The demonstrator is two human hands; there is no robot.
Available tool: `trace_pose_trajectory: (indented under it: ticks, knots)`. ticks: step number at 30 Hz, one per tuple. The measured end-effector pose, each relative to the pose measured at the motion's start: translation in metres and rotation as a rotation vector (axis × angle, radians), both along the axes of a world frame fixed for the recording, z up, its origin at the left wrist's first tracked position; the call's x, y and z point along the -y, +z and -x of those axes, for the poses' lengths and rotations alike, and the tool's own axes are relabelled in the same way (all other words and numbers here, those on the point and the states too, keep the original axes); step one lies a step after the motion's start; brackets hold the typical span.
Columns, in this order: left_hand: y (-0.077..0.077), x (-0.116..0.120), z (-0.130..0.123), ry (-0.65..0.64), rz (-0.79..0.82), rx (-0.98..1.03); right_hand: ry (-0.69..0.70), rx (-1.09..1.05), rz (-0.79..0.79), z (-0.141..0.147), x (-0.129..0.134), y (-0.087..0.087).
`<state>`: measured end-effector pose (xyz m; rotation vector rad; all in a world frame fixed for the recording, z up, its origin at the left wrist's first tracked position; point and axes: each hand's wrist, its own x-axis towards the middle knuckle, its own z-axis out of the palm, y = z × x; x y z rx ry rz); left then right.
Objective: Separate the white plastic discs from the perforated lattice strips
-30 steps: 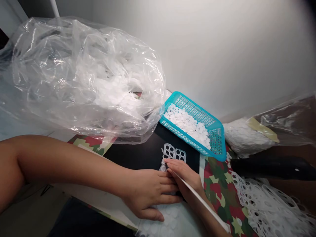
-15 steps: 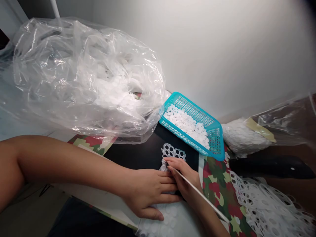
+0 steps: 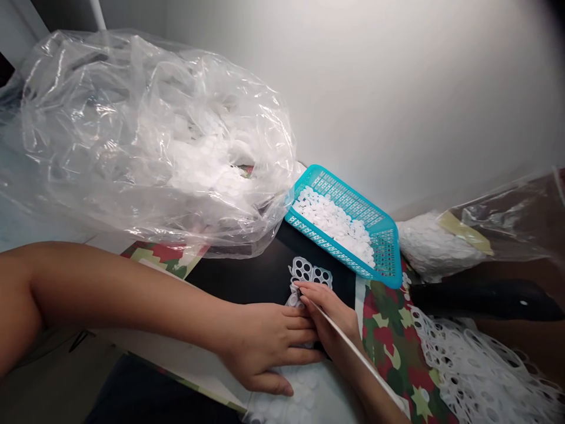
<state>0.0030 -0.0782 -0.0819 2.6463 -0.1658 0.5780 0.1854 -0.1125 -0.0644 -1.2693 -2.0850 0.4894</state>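
My left hand lies flat, fingers stretched out and slightly apart, pressing on translucent sheets of round white pieces. In my right hand, a long thin pale stick-like tool is pinched, slanting down to the lower right. Its tip, near my fingertips, is too small to make out. The right fingers meet a white sheet with round holes, through which a black mat shows. My left fingertips touch or lie just under the right hand.
A blue basket of small white discs stands behind the hands. A large clear plastic bag bulges at the left. At right are a filled bag, a black handle-like object and a heap of punched white strips.
The tool in my right hand has tilted slightly, its rear end a little lower and further left. My left hand keeps its place.
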Motion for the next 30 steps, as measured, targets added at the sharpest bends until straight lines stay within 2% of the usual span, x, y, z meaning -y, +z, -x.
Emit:
trace_pose_trajectory:
  ticks: [7, 13, 19, 26, 30]
  knots:
    - [0.000, 0.000, 0.001, -0.012, 0.015, -0.023, -0.099, 0.017, -0.007, -0.002, 0.001, 0.001]
    - [-0.001, 0.001, 0.002, -0.014, 0.036, -0.043, -0.183, 0.006, -0.150, -0.008, 0.000, 0.002]
    - [-0.003, 0.002, 0.004, -0.022, 0.088, -0.027, -0.179, 0.008, -0.288, -0.009, 0.001, 0.007]
    - [0.000, 0.002, 0.007, -0.029, 0.135, -0.097, -0.416, 0.087, -0.616, -0.038, -0.006, 0.012]
    - [-0.001, 0.002, 0.007, -0.035, 0.159, -0.073, -0.514, 0.190, -0.641, -0.056, -0.012, 0.017]
